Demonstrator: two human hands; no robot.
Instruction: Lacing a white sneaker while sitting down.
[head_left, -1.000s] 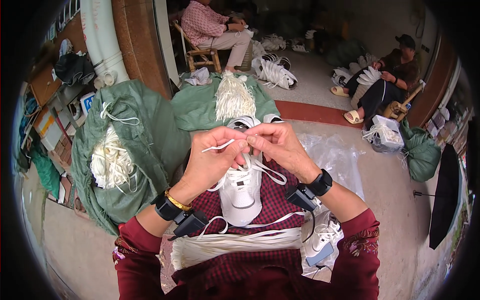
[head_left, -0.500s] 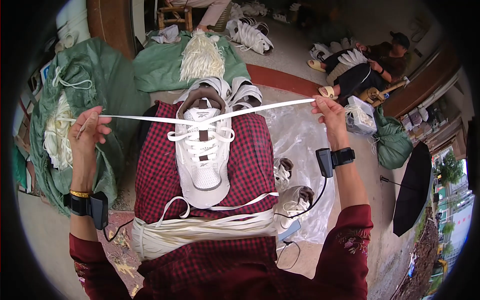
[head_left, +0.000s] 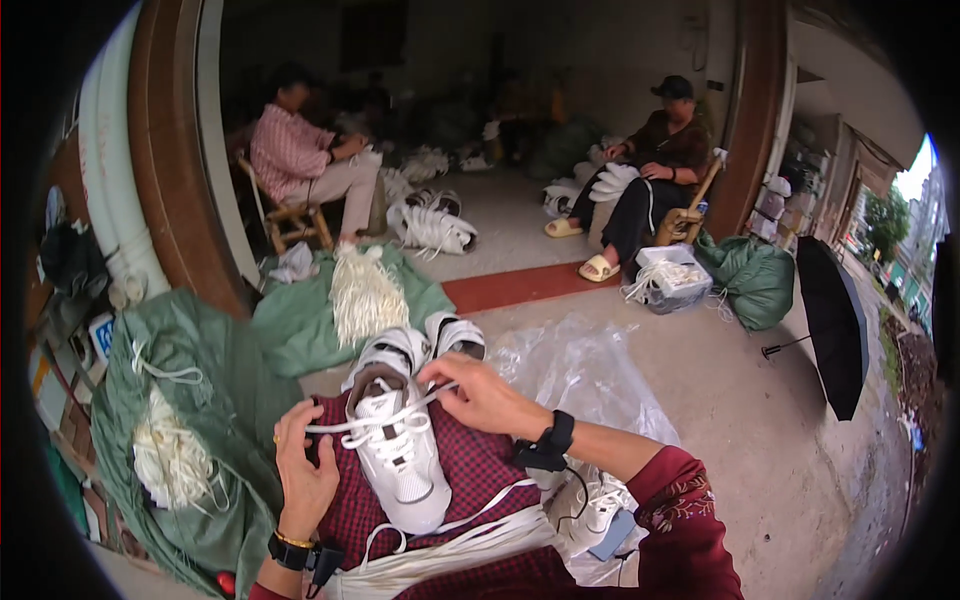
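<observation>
A white sneaker (head_left: 402, 490) with a brown lining rests on the red-and-black checked cloth (head_left: 473, 465) over my lap, toe towards me. Its white shoelace (head_left: 372, 421) is threaded through the eyelets and crosses over the tongue, with a loop beside it. At the shoe's left, my left hand (head_left: 303, 465) is closed on one side of the lace, its thumb held apart. Close to the collar on the right, my right hand (head_left: 480, 394) pinches the other side. A bundle of loose white laces (head_left: 480, 548) lies across my lap.
More sneakers (head_left: 458, 335) stand just beyond my lap. Green sacks (head_left: 215, 375) with white laces are at the left. Clear plastic sheeting (head_left: 585, 370) and another sneaker (head_left: 590, 510) lie at the right. Two people sit farther off, near a lace box (head_left: 672, 280) and black umbrella (head_left: 832, 330).
My hands have come in from wide apart, where they stretched the lace out sideways, to close beside the shoe's collar. The view has tilted up, showing more of the room and the seated people.
</observation>
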